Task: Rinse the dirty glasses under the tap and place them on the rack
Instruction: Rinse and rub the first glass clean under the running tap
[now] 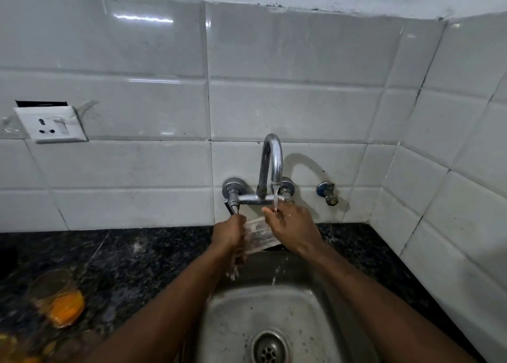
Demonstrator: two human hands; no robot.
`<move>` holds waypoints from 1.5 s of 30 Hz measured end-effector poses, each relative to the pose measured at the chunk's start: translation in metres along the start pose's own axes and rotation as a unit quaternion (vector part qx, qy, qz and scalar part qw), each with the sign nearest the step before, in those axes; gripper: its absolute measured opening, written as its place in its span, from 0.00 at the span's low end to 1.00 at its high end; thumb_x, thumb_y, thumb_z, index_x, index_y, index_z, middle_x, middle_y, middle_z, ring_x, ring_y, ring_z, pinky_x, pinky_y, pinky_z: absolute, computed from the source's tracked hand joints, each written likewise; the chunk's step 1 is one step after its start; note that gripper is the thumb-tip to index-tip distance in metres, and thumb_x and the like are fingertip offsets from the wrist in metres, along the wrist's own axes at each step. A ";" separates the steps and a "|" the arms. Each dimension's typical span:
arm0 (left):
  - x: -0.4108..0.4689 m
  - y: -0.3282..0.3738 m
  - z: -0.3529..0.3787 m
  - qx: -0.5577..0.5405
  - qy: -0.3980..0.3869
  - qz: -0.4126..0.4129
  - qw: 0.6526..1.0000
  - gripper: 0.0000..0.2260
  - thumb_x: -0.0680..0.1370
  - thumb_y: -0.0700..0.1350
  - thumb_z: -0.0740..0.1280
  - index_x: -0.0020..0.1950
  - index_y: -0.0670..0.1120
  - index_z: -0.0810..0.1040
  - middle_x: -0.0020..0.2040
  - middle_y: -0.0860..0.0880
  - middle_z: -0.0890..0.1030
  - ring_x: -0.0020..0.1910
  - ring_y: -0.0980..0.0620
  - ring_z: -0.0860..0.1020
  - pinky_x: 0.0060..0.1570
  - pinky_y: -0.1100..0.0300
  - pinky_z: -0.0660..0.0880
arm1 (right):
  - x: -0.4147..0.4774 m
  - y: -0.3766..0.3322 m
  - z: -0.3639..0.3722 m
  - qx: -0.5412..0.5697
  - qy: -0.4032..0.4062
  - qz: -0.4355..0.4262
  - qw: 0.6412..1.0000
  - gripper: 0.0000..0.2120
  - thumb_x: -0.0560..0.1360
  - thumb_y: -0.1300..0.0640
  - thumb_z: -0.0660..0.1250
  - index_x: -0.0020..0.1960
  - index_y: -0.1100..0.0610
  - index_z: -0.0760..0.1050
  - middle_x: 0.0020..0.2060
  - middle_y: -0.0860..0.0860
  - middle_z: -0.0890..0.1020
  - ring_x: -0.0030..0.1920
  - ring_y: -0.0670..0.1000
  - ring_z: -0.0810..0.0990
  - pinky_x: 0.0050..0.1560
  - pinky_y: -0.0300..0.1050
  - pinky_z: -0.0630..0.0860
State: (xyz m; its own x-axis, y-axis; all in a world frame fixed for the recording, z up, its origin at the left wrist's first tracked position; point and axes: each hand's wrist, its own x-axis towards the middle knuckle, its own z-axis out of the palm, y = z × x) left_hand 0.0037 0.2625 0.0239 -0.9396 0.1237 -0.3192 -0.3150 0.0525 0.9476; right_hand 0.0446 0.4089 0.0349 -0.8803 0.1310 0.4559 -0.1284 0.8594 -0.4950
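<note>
Holding glass (258, 238) between left hand (229, 233), right hand (293, 228)

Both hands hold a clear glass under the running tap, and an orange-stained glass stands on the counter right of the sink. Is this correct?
Not quite: the head view shows the orange-stained glass on the counter left of the sink. The left hand and right hand do hold the clear glass under the running tap.
</note>
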 end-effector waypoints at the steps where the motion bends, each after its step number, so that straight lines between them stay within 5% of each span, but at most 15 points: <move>1: 0.000 0.001 -0.002 -0.001 -0.005 -0.025 1.000 0.14 0.81 0.50 0.61 0.48 0.41 0.78 0.38 0.42 0.81 0.31 0.45 0.77 0.26 0.60 0.71 | -0.001 0.003 -0.003 0.003 -0.047 -0.016 0.999 0.16 0.77 0.41 0.65 0.53 0.53 0.79 0.45 0.48 0.82 0.43 0.44 0.79 0.46 0.41 0.75; 4: 0.002 0.003 -0.005 0.019 -0.027 -0.039 0.999 0.14 0.81 0.51 0.61 0.50 0.41 0.78 0.39 0.42 0.82 0.31 0.46 0.78 0.25 0.62 0.70 | -0.001 0.000 -0.014 -0.121 -0.202 -0.094 0.967 0.32 0.68 0.35 0.73 0.64 0.50 0.72 0.58 0.50 0.80 0.56 0.50 0.78 0.58 0.48 0.76; 7: -0.002 0.002 0.001 0.048 -0.058 -0.012 0.997 0.15 0.81 0.53 0.61 0.51 0.42 0.79 0.44 0.41 0.84 0.35 0.45 0.81 0.27 0.61 0.72 | 0.000 -0.014 -0.010 -0.287 -0.165 -0.195 0.923 0.32 0.70 0.41 0.72 0.69 0.51 0.67 0.59 0.52 0.80 0.57 0.55 0.79 0.58 0.48 0.73; 12: 0.001 -0.015 -0.001 0.098 -0.003 0.359 0.928 0.07 0.82 0.44 0.63 0.46 0.50 0.79 0.43 0.49 0.83 0.40 0.54 0.83 0.40 0.59 0.80 | 0.015 -0.009 -0.016 -0.044 -0.344 0.041 0.937 0.30 0.64 0.50 0.79 0.63 0.51 0.72 0.54 0.49 0.81 0.51 0.51 0.80 0.57 0.48 0.78; 17: 0.010 0.013 0.008 0.289 0.057 0.105 0.950 0.15 0.83 0.48 0.56 0.45 0.42 0.77 0.44 0.44 0.77 0.40 0.47 0.75 0.38 0.56 0.68 | -0.001 -0.021 0.004 -0.281 -0.192 -0.080 0.937 0.33 0.66 0.46 0.76 0.65 0.52 0.66 0.54 0.52 0.81 0.51 0.54 0.80 0.54 0.49 0.77; 20: 0.011 0.009 0.003 0.220 0.012 0.212 0.952 0.12 0.82 0.50 0.60 0.46 0.45 0.79 0.44 0.47 0.81 0.42 0.49 0.80 0.44 0.55 0.77 | 0.002 -0.017 -0.001 -0.188 -0.218 -0.040 0.957 0.36 0.66 0.49 0.77 0.68 0.51 0.65 0.53 0.51 0.81 0.50 0.52 0.80 0.53 0.47 0.78; 23: 0.006 -0.006 -0.005 0.207 -0.034 0.395 0.894 0.08 0.81 0.47 0.64 0.50 0.46 0.81 0.44 0.50 0.83 0.43 0.55 0.81 0.45 0.63 0.78 | 0.012 -0.014 -0.020 -0.039 -0.342 0.048 0.938 0.33 0.64 0.52 0.79 0.66 0.51 0.70 0.53 0.49 0.80 0.49 0.48 0.79 0.49 0.41 0.76; 25: 0.013 -0.005 0.002 0.260 0.002 0.367 0.893 0.11 0.81 0.46 0.62 0.45 0.44 0.81 0.42 0.49 0.82 0.41 0.51 0.80 0.41 0.60 0.75 | 0.006 -0.020 -0.013 -0.129 -0.311 0.029 0.941 0.34 0.64 0.49 0.78 0.66 0.52 0.70 0.53 0.50 0.80 0.48 0.49 0.78 0.49 0.43 0.75; 28: 0.018 0.008 0.016 0.337 0.064 0.183 0.921 0.17 0.81 0.52 0.57 0.42 0.44 0.79 0.43 0.44 0.82 0.43 0.45 0.78 0.42 0.56 0.72 | -0.009 -0.027 0.010 -0.287 -0.173 -0.039 0.941 0.35 0.65 0.49 0.77 0.67 0.54 0.67 0.56 0.52 0.80 0.52 0.53 0.79 0.56 0.51 0.77; 31: 0.013 0.009 0.014 0.285 0.013 0.265 0.921 0.19 0.82 0.59 0.56 0.51 0.48 0.80 0.48 0.48 0.83 0.45 0.50 0.81 0.47 0.56 0.76 | -0.005 -0.020 0.002 -0.074 -0.206 0.053 0.974 0.23 0.65 0.53 0.78 0.58 0.51 0.75 0.50 0.48 0.82 0.48 0.49 0.81 0.53 0.47 0.80; 34: 0.008 0.006 0.006 0.328 0.013 0.432 0.840 0.21 0.79 0.63 0.58 0.57 0.49 0.80 0.47 0.50 0.84 0.44 0.52 0.81 0.46 0.56 0.77 | 0.004 -0.011 -0.013 0.078 -0.275 0.097 0.953 0.23 0.64 0.60 0.79 0.55 0.49 0.75 0.45 0.43 0.80 0.49 0.47 0.80 0.46 0.36 0.76; 36: 0.014 0.005 0.007 0.355 0.040 0.373 0.856 0.24 0.79 0.65 0.56 0.50 0.49 0.82 0.44 0.49 0.84 0.41 0.50 0.82 0.44 0.56 0.78 | 0.000 -0.014 -0.008 0.080 -0.269 0.077 0.957 0.34 0.63 0.60 0.79 0.65 0.51 0.70 0.47 0.43 0.79 0.52 0.47 0.80 0.48 0.38 0.77; 39: 0.012 0.005 0.013 0.333 0.036 0.294 0.895 0.30 0.80 0.68 0.49 0.38 0.48 0.78 0.38 0.48 0.82 0.38 0.49 0.81 0.46 0.52 0.80 | -0.007 -0.013 0.008 0.081 -0.199 0.029 0.976 0.57 0.62 0.56 0.81 0.78 0.45 0.46 0.58 0.49 0.80 0.55 0.51 0.82 0.55 0.45 0.79; 42: 0.010 0.006 0.014 0.190 0.008 0.248 0.950 0.33 0.78 0.70 0.47 0.45 0.48 0.82 0.42 0.47 0.85 0.41 0.49 0.83 0.47 0.53 0.80 | -0.015 -0.008 0.013 0.140 -0.138 0.023 0.980 0.51 0.64 0.54 0.81 0.75 0.38 0.52 0.59 0.47 0.80 0.54 0.44 0.81 0.50 0.33 0.76; 45: 0.019 -0.002 0.007 -0.050 -0.066 0.054 0.995 0.35 0.79 0.69 0.51 0.55 0.40 0.82 0.48 0.37 0.85 0.49 0.38 0.84 0.55 0.46 0.79 | -0.020 -0.011 0.018 0.295 -0.028 0.114 0.948 0.42 0.63 0.57 0.82 0.66 0.40 0.59 0.54 0.47 0.80 0.49 0.43 0.83 0.43 0.34 0.80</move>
State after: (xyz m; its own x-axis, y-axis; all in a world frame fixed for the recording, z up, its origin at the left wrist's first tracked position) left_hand -0.0126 0.2721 0.0153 -0.9448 0.2530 -0.2082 -0.2317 -0.0665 0.9705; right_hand 0.0554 0.3882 0.0179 -0.9370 0.2388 0.2548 -0.1503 0.3827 -0.9116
